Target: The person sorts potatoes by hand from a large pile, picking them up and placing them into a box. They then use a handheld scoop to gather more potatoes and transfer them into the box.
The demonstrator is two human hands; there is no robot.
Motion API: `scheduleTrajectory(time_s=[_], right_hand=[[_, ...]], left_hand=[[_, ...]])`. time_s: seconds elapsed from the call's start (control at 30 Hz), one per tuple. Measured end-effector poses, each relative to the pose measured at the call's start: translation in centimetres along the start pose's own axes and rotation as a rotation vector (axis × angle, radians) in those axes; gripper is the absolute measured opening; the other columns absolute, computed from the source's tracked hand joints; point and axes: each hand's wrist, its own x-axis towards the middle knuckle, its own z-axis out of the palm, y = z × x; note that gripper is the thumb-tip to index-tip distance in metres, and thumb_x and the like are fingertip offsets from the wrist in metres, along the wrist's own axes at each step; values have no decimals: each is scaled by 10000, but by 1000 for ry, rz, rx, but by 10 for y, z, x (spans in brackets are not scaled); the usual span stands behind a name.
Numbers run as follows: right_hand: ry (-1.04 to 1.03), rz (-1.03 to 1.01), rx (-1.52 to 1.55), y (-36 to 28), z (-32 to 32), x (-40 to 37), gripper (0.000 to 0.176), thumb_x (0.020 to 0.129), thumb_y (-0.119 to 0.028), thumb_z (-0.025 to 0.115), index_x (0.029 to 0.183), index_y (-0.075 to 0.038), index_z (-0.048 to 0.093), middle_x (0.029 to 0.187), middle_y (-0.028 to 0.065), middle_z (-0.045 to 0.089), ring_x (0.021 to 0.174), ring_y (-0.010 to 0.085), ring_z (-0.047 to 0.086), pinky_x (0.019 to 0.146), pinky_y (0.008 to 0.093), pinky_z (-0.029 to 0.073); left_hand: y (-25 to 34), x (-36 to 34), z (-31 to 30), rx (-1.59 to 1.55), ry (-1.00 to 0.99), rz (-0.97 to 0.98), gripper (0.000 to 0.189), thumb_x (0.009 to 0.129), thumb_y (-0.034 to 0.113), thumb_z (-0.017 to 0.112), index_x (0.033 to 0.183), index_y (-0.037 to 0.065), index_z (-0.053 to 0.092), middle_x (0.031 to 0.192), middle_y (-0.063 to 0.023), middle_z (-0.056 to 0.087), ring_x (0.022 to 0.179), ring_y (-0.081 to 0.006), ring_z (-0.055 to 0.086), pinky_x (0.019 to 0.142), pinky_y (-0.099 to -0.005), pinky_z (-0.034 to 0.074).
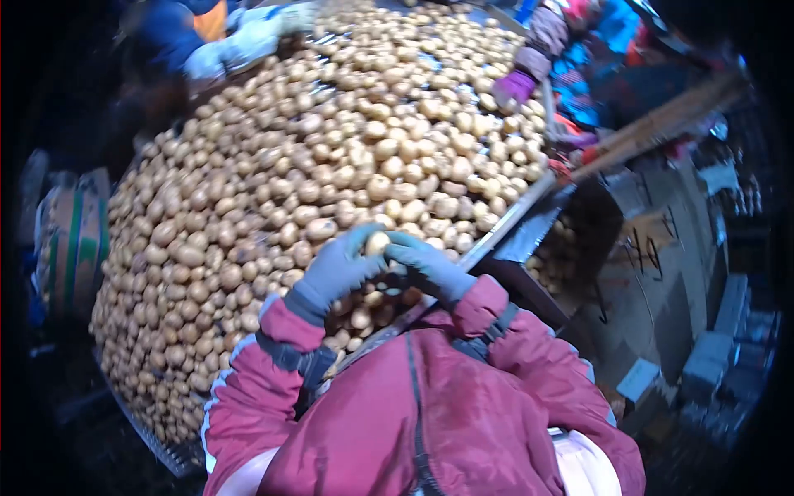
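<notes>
A pale potato (pixel 377 243) is held up between my two gloved hands, just above the near part of a large potato heap (pixel 331 157). My left hand (pixel 337 269), in a grey glove with bluish fingers, closes on the potato from the left. From the other side, the fingers of my right hand (pixel 432 266), gloved the same way, are curled against it. My palms and part of the potato are hidden by the gloves. More potatoes lie under and around both hands.
A metal table edge (pixel 509 221) runs diagonally beside my right hand. Behind it stands an open box (pixel 571 264) with potatoes inside. A co-worker's purple-gloved hand (pixel 514 88) reaches in at upper right; another person's pale sleeve (pixel 248 43) is at upper left. Grey blocks (pixel 711 364) lie at right.
</notes>
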Motion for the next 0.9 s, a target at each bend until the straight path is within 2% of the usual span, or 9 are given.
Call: scheduleTrajectory(time_s=[0.07, 0.1, 0.13, 0.27, 0.33, 0.37, 0.47, 0.83, 0.9], right_hand=[[47, 69, 6, 23, -13, 4, 325, 1024, -301, 630, 1259, -78, 635, 1126, 58, 655, 917, 145, 660, 781, 316, 587], [72, -310, -268, 18, -16, -7, 220, 991, -265, 663, 1101, -75, 683, 1019, 38, 657, 856, 144, 660, 711, 322, 580], [240, 150, 272, -60, 11, -34, 147, 941, -222, 677, 953, -75, 686, 894, 32, 637, 747, 142, 626, 600, 314, 538], [192, 151, 640, -46, -18, -63, 150, 880, -232, 655, 865, -86, 620, 784, 62, 600, 623, 160, 539, 508, 302, 449], [406, 90, 300, -23, -26, -72, 161, 883, -232, 649, 855, -80, 604, 791, 79, 608, 628, 173, 561, 500, 310, 446], [426, 189, 569, -47, -21, -79, 168, 881, -222, 652, 855, -65, 599, 795, 87, 616, 639, 183, 581, 498, 309, 443], [451, 145, 386, 7, -55, -93, 174, 884, -207, 659, 881, -40, 610, 813, 99, 627, 664, 193, 607, 516, 318, 478], [451, 73, 458, -14, -88, -116, 274, 969, -216, 653, 1120, 12, 679, 937, 110, 686, 848, 232, 690, 742, 344, 574], [380, 50, 310, -11, -95, -115, 332, 1014, -250, 627, 1199, 25, 647, 983, 137, 697, 885, 250, 694, 806, 362, 573]], left_hand=[[44, 6, 7, -171, -53, -94, 659, 876, 250, 810, 1432, 3, 555, 1252, -131, 663, 1172, -179, 615, 998, -333, 514], [42, 9, 2, -146, -18, -67, 633, 883, 252, 801, 1422, 12, 571, 1263, -131, 663, 1176, -182, 616, 991, -330, 513], [37, 13, -8, -112, 25, -52, 608, 890, 253, 792, 1412, 20, 586, 1274, -131, 663, 1180, -184, 617, 984, -328, 512], [25, 46, -58, 85, 325, -150, 484, 898, 265, 763, 1314, 37, 667, 1239, -159, 702, 1084, -229, 674, 936, -351, 534], [18, 80, -77, 140, 379, -416, 452, 904, 272, 741, 1282, 31, 683, 1212, -177, 711, 1065, -255, 687, 957, -361, 531], [-70, 99, -79, 457, 365, -84, 450, 897, 274, 721, 1293, 65, 683, 1228, -189, 701, 1093, -316, 684, 978, -381, 527], [-96, 141, -91, 805, 266, -266, 458, 864, 278, 706, 1290, 109, 692, 1254, -190, 689, 1124, -367, 669, 1005, -420, 519], [-77, 196, -87, 624, 332, -490, 330, 848, 392, 639, 1084, 183, 738, 1088, -216, 716, 1019, -435, 669, 907, -498, 536], [-71, 185, -86, 267, 328, -344, 302, 881, 359, 660, 1019, 103, 742, 909, -147, 717, 836, -274, 680, 755, -389, 529]])
